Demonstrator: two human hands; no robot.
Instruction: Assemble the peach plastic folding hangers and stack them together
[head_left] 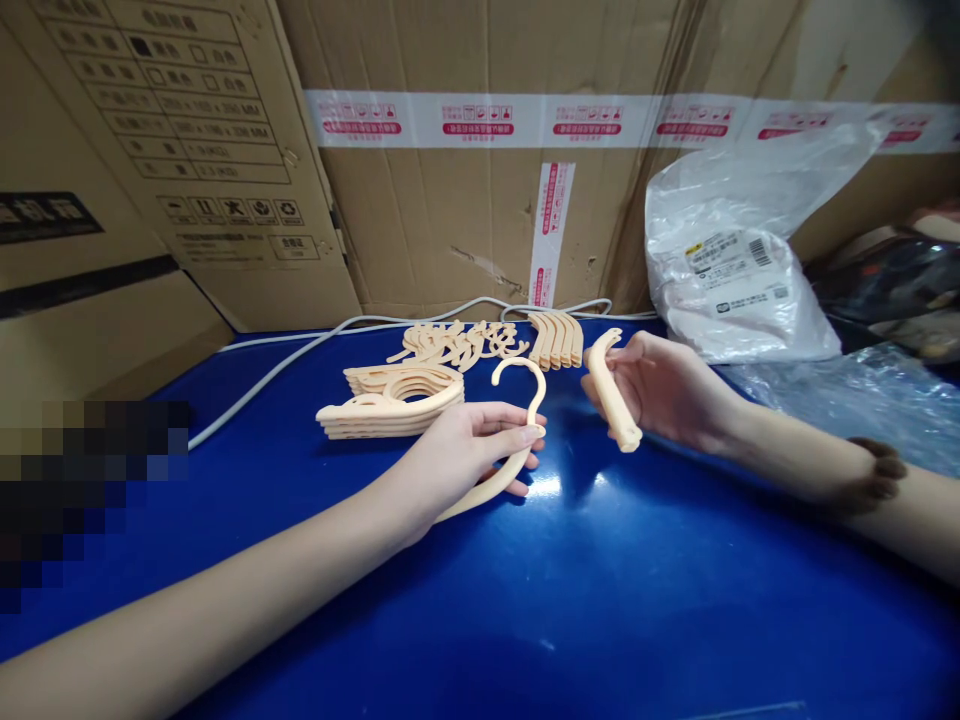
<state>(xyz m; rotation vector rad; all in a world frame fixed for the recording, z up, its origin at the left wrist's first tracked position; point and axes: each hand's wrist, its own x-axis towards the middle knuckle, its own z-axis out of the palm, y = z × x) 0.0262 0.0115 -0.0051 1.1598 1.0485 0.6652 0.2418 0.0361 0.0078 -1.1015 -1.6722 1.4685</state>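
Note:
In the middle of the blue table, my left hand (480, 445) grips a cream plastic hanger piece (534, 385). Its hook rises above my fingers, and a curved arm runs down to the left, partly behind my wrist. To the right, my right hand (667, 390) holds a separate curved hanger arm (615, 400), tilted with its lower end toward me. The two pieces are apart. Behind my left hand lies a stack of folded hangers (390, 400). Farther back are a heap of loose hanger hooks (457, 342) and a row of curved hanger arms (556, 340).
Cardboard boxes (465, 220) stand along the back and left. A white cable (292, 350) crosses the table behind the pieces. At the right are a labelled plastic bag (739, 270) and a clear plastic sheet (832, 400).

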